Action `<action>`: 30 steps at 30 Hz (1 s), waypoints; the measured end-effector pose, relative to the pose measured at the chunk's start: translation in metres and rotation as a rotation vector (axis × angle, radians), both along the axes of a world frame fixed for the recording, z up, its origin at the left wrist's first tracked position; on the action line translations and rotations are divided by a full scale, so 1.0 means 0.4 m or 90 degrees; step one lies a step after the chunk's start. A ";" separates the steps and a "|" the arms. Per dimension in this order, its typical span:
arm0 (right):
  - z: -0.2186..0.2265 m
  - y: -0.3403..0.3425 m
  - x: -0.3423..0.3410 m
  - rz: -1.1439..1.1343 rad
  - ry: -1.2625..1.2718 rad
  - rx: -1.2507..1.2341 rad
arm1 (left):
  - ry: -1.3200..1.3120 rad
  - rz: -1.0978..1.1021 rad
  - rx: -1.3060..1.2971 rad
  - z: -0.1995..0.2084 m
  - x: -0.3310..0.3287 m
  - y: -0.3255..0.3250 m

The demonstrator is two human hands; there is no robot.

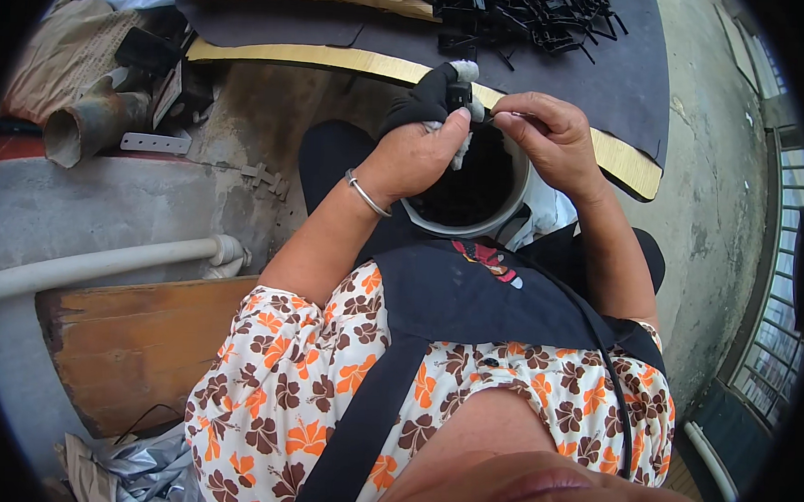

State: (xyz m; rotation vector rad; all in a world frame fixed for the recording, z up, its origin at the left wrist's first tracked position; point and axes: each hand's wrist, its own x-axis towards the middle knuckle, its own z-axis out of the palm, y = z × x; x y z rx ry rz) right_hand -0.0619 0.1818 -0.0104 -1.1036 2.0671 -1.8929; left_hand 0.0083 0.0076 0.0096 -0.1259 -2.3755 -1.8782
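My left hand (420,144), partly covered by a black and off-white glove, is closed around a small black plastic part (460,96), with the thumb pressed on it. Close by on the right, my bare right hand (550,136) has thumb and forefinger pinched together at the part's side; whatever is between those fingertips is too small to make out. Both hands are above a pale bucket (470,229) between my knees, whose inside looks dark. Beyond them, a heap of black plastic pieces (556,20) lies on the dark-covered table (385,30).
The table's gold-coloured edge (312,59) runs just past my hands. At the left are a rusty pipe piece (89,125), a brown paper sack (52,56) and a perforated white strip (155,142). A white pipe (96,269) and a wooden board (147,347) are lower down.
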 end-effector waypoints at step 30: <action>0.024 -0.044 0.051 -0.042 0.010 0.137 | 0.108 -0.012 -0.036 -0.039 0.005 0.028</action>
